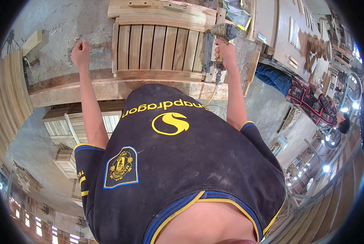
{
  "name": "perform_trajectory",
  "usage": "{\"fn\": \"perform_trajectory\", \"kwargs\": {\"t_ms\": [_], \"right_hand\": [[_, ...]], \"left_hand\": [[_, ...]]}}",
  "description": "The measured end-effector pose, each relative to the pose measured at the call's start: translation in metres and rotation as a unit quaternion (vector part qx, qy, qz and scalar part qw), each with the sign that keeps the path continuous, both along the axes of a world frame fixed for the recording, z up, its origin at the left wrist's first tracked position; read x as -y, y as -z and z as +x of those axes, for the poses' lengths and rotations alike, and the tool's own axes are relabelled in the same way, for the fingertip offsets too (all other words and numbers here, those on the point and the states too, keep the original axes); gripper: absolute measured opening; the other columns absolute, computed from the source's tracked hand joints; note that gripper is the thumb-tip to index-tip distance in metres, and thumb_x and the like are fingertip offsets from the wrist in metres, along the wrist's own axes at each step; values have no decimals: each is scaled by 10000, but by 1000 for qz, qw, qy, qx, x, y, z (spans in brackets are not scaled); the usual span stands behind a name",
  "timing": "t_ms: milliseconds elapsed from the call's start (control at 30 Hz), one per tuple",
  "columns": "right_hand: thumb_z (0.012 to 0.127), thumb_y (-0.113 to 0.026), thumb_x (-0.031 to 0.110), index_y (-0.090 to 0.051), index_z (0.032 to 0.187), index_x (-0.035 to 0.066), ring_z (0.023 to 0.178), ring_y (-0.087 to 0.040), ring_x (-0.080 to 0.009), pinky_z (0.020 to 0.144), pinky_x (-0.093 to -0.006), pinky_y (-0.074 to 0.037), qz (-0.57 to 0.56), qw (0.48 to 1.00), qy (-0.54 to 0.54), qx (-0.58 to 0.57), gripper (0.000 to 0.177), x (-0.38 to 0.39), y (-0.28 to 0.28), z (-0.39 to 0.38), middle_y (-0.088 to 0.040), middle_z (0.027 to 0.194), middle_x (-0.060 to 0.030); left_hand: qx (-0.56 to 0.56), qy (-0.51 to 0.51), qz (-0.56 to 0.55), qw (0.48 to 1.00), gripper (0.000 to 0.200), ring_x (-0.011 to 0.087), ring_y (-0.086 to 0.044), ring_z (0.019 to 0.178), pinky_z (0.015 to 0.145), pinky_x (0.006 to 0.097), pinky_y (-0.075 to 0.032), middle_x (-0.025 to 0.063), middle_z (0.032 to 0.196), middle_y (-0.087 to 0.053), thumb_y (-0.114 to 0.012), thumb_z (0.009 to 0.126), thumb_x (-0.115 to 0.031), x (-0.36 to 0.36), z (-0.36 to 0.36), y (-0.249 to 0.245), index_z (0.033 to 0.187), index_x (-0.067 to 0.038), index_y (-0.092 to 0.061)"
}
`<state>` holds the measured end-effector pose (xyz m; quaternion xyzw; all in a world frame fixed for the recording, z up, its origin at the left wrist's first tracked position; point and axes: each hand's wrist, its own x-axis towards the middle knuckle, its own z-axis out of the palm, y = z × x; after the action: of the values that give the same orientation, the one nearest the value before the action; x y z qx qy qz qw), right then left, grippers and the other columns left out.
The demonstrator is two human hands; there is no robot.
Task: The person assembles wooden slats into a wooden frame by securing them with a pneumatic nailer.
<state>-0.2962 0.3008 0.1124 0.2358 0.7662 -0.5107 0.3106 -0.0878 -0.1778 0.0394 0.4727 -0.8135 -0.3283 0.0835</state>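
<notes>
A slatted wooden panel [157, 46] lies on the workbench [62, 91] in front of me. My right hand [226, 53] is wrapped round the handle of a yellow-green and black air nail gun [224, 30], which stands over the panel's right end. A hose hangs from the handle's base. To the left of the panel, my left hand [81, 53] is raised over the bench with its fingers curled together; anything between them is too small to make out.
Curved wooden boards [165, 14] lie along the panel's far side. Stacked slats [7, 101] stand at the left. At the right, a person in a checked shirt [312, 99] is beside another table [285, 40]. More wooden pieces [84, 126] sit below the bench.
</notes>
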Motion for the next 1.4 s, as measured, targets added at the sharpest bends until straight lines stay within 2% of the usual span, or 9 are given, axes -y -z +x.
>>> {"fn": "perform_trajectory", "kwargs": {"t_ms": [200, 367, 433, 567, 900, 967, 1267, 1367, 1400], "right_hand": [[831, -615, 205, -572, 840, 45, 414, -431, -118, 393, -288, -349, -84, 994, -64, -7, 167, 45, -13, 6, -456, 545, -13], [829, -612, 208, -577, 843, 39, 406, -415, -115, 391, -281, -336, -39, 993, -113, 1, 173, 76, 0, 7, -447, 541, -14], [806, -616, 165, -577, 767, 39, 387, -416, -133, 372, -318, -351, -59, 992, -105, 24, 137, 91, -5, 7, -454, 526, -31], [818, -615, 175, -561, 809, 40, 387, -423, -123, 370, -302, -351, -106, 985, -127, 55, 146, 141, -16, 19, -457, 531, -25], [827, -628, 217, -553, 823, 60, 397, -414, -92, 372, -273, -361, -50, 964, -262, 0, 175, 194, -2, 22, -458, 543, 7], [816, -631, 189, -553, 803, 38, 395, -413, -101, 375, -276, -353, -80, 963, -259, 0, 170, 211, -7, 24, -472, 542, -9], [805, -644, 201, -552, 784, 33, 392, -406, -102, 366, -278, -352, -81, 953, -290, 24, 193, 245, 8, 31, -475, 548, -19], [797, -653, 208, -582, 826, -7, 457, -493, -137, 446, -315, -438, -58, 937, -344, 15, 229, 212, 9, 49, -535, 582, -41], [779, -670, 216, -592, 888, -24, 531, -556, -199, 524, -338, -470, -9, 909, -415, -20, 275, 198, 3, 66, -586, 633, -85]], "left_hand": [[9, -4, -58, 998, 312, 185, -638, 658, 646, 318, -467, 26, 670, -663, -569, 824, -362, -3, 0, -2, 841, -77, -693], [3, -7, -50, 999, 348, 271, -651, 716, 659, 369, -487, 74, 749, -682, -580, 791, -408, 4, -2, 11, 849, -85, -695], [-10, -23, -58, 998, 348, 290, -652, 739, 676, 381, -492, 85, 767, -683, -580, 783, -414, 5, -5, 14, 847, -93, -697], [-31, -17, -70, 997, 339, 314, -656, 789, 714, 403, -503, 95, 795, -686, -575, 774, -416, -2, -2, 8, 846, -111, -701], [-52, -27, -36, 998, 320, 280, -656, 766, 699, 390, -502, 57, 778, -685, -571, 777, -419, -9, -3, -6, 856, -138, -704], [44, 106, -18, 993, 324, 275, -650, 765, 677, 397, -497, 43, 763, -674, -554, 790, -436, -7, -2, -18, 849, -152, -698], [-50, 52, -69, 995, 323, 245, -641, 700, 642, 379, -485, 29, 672, -635, -528, 815, -461, -7, 1, 13, 874, -202, -712], [49, 144, -65, 986, 334, 215, -629, 644, 610, 350, -472, 20, 664, -636, -509, 854, -453, -2, -1, 5, 877, -190, -714], [59, 145, -57, 986, 334, 215, -629, 644, 610, 350, -472, 20, 664, -636, -509, 854, -453, 0, -5, -14, 877, -190, -714]]}}
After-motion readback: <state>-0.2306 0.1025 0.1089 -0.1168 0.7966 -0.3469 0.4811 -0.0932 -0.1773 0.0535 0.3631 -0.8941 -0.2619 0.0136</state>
